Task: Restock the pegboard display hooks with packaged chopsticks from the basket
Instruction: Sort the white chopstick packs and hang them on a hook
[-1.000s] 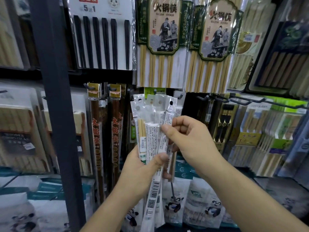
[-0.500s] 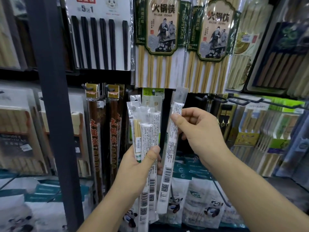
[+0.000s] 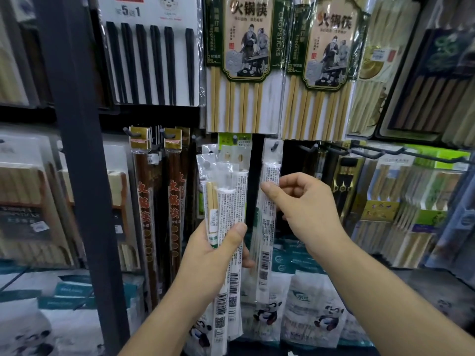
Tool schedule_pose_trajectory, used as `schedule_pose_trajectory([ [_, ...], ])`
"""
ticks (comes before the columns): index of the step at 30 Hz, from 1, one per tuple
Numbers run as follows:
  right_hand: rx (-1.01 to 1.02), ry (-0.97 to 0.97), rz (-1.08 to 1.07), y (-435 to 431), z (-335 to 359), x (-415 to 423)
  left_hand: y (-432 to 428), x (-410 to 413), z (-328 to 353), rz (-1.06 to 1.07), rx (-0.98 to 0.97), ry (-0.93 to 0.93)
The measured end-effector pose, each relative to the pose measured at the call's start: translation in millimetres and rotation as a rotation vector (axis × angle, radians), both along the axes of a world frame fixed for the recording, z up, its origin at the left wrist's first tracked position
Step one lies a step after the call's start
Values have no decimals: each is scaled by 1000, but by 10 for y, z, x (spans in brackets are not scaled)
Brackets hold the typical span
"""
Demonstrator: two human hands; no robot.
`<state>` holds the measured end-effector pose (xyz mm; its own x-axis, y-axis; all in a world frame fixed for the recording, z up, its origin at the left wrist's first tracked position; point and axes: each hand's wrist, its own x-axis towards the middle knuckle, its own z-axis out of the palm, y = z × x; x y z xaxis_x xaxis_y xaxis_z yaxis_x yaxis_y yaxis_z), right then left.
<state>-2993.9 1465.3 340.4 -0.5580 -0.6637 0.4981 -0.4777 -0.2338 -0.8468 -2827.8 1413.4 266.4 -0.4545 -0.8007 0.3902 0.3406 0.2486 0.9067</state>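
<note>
Both forearms reach up and forward. The left hand [image 3: 216,255] grips a bundle of packs [image 3: 228,196], thumb across. The right hand [image 3: 311,206], higher, pinches 1 pack [image 3: 267,227].

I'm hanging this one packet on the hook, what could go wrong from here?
1. The single packet seems to sit only on the tip of the hook; if the right hand lets go early, it may slide off.
2. The left hand grips a fanned bundle of packets; one could slip out.
</note>
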Motion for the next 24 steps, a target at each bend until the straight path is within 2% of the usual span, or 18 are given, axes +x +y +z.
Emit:
schedule_pose_trajectory([
  [7, -48, 20, -114, 86, -52, 32, 42, 37, 51, -52, -30, -13],
  [11, -35, 22, 176, 186, -30, 245, 63, 38, 61, -50, -84, -12],
  [13, -20, 46, 231, 190, -26, 320, 62, 34, 54, -62, -86, -6],
  [24, -46, -28, 90, 104, 142, 174, -76, 62, -11, -33, -2, 67],
])
